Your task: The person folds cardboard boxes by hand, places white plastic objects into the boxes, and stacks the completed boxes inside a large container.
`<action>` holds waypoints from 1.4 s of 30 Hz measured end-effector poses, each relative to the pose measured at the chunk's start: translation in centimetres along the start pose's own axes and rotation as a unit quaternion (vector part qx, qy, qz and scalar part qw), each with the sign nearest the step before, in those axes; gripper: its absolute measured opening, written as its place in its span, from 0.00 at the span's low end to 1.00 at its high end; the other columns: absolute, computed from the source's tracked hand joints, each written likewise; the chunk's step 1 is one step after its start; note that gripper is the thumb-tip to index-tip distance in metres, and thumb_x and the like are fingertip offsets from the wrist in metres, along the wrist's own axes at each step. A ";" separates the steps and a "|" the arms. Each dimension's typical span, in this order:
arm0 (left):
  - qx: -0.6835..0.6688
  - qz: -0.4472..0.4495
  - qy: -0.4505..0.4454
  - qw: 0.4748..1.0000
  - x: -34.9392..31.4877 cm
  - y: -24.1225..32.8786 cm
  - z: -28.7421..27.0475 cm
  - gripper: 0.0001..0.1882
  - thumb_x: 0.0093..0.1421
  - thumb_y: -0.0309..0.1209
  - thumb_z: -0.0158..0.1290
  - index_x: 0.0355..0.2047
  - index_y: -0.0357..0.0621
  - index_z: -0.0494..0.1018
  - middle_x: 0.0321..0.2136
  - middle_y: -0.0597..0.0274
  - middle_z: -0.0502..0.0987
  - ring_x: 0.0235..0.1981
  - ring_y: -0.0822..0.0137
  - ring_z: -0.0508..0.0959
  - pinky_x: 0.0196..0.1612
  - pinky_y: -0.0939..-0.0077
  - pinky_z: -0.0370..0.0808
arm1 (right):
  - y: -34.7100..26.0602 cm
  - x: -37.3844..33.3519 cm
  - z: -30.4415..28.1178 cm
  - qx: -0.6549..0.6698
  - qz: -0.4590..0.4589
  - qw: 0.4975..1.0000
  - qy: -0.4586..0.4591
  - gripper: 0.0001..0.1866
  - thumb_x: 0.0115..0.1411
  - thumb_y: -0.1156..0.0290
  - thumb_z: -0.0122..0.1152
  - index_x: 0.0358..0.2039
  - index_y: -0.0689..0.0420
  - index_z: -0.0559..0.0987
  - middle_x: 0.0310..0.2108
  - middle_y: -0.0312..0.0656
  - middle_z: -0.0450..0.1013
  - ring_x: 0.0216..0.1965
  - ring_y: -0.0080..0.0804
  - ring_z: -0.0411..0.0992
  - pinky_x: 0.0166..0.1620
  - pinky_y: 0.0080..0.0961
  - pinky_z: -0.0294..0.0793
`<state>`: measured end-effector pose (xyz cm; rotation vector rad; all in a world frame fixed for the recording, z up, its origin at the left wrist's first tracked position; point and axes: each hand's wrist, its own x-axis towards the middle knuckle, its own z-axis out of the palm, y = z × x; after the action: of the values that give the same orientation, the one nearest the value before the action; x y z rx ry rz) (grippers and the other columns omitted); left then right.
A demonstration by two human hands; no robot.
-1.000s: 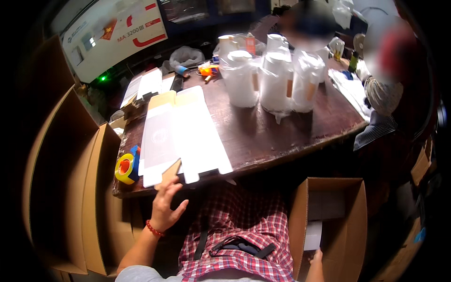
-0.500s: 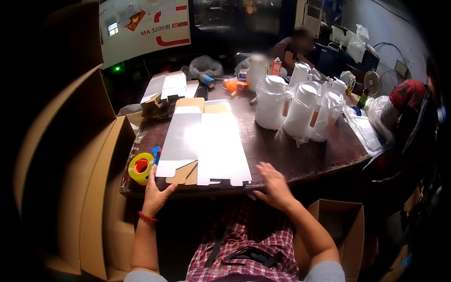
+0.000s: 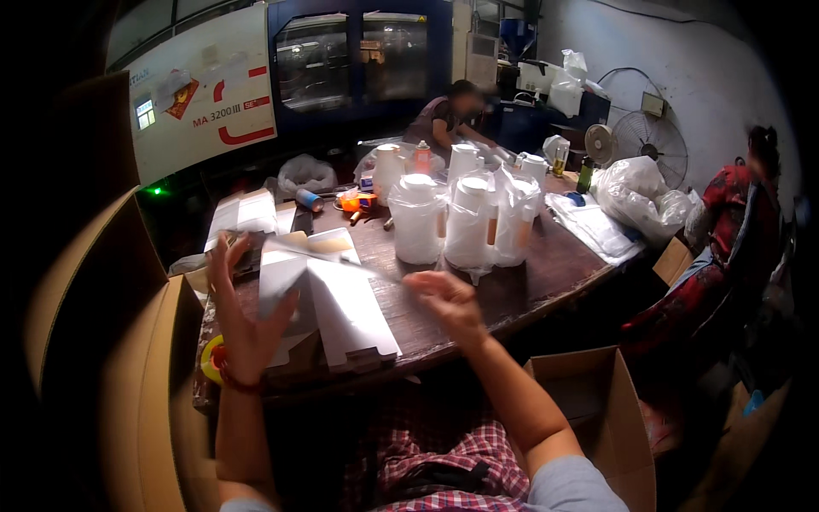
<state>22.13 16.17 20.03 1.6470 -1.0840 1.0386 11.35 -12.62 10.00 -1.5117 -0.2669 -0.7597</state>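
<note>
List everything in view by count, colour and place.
Table: one, brown, centre.
Flat cartons: at least two, white, table's left.
Jugs: at least five, white, table's middle.
Tape roll: one, yellow, table's near left.
Spray can: one, orange, behind jugs.
Can: one, blue, table's far left.
Small item: one, orange, beside can.
Bottle: one, green, table's far right.
Cardboard boxes: at least two, brown, left and lower right.
Plastic bags: several, whitish, around table.
Fans: two, beige and dark, right rear.
Machine: one, white and blue, rear.
Co-workers: two, dark and red clothes, rear and right.
Blurred strip: one, greyish, between hands.
Left hand: one, bare, picture's left.
Right hand: one, bare, near jugs.
</note>
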 end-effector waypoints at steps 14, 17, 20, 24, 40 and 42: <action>-0.295 0.077 -0.001 0.952 6.5 15.9 4.5 0.44 0.53 0.25 0.63 0.67 0.40 0.53 0.65 0.43 0.53 0.63 0.51 0.63 0.58 0.59 0.69 | -25.6 -9.4 -9.5 -0.089 -0.276 0.864 0.412 0.20 0.64 0.65 0.58 0.53 0.58 0.68 0.43 0.41 0.74 0.45 0.30 0.72 0.50 0.30 0.72; -0.272 0.046 0.013 0.961 1.5 13.0 6.5 0.39 0.54 0.25 0.62 0.65 0.40 0.57 0.62 0.37 0.57 0.65 0.41 0.60 0.58 0.56 0.69 | -21.5 -10.6 -6.6 -0.154 -0.207 0.900 0.352 0.22 0.59 0.77 0.62 0.52 0.57 0.65 0.38 0.41 0.75 0.40 0.25 0.73 0.46 0.24 0.73; -0.294 -0.016 -0.058 0.954 -1.0 11.7 5.2 0.34 0.54 0.20 0.60 0.61 0.39 0.62 0.62 0.37 0.58 0.63 0.45 0.64 0.55 0.59 0.73 | -20.8 -10.5 -5.0 -0.175 -0.175 0.926 0.287 0.21 0.59 0.78 0.60 0.51 0.57 0.65 0.37 0.41 0.76 0.38 0.23 0.73 0.42 0.21 0.73; -0.307 -0.025 -0.043 0.950 -0.8 12.2 2.2 0.27 0.52 0.19 0.62 0.53 0.38 0.70 0.62 0.34 0.58 0.53 0.50 0.76 0.47 0.67 0.79 | -20.9 -8.5 -4.1 -0.146 -0.144 0.939 0.276 0.19 0.60 0.76 0.61 0.50 0.58 0.66 0.39 0.42 0.75 0.39 0.23 0.73 0.43 0.20 0.73; -0.368 -0.191 -0.200 0.888 -1.0 13.8 -0.2 0.10 0.57 0.36 0.60 0.35 0.45 0.81 0.65 0.41 0.57 0.62 0.51 0.65 0.58 0.61 0.68 | -16.5 0.3 -4.5 -0.143 0.021 0.980 0.138 0.22 0.57 0.75 0.66 0.52 0.60 0.70 0.44 0.39 0.74 0.45 0.24 0.72 0.50 0.23 0.71; -0.374 -0.218 -0.229 0.872 -1.6 15.0 0.5 0.17 0.62 0.45 0.53 0.42 0.46 0.80 0.67 0.41 0.52 0.68 0.51 0.56 0.64 0.58 0.59 | -15.7 0.4 -4.3 -0.072 0.036 0.995 0.060 0.22 0.62 0.66 0.63 0.53 0.59 0.71 0.47 0.41 0.73 0.49 0.26 0.71 0.54 0.25 0.70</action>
<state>7.56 12.58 21.74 1.3892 -1.1325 -0.1076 1.02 -15.06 22.32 -1.5961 -0.0670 -0.8224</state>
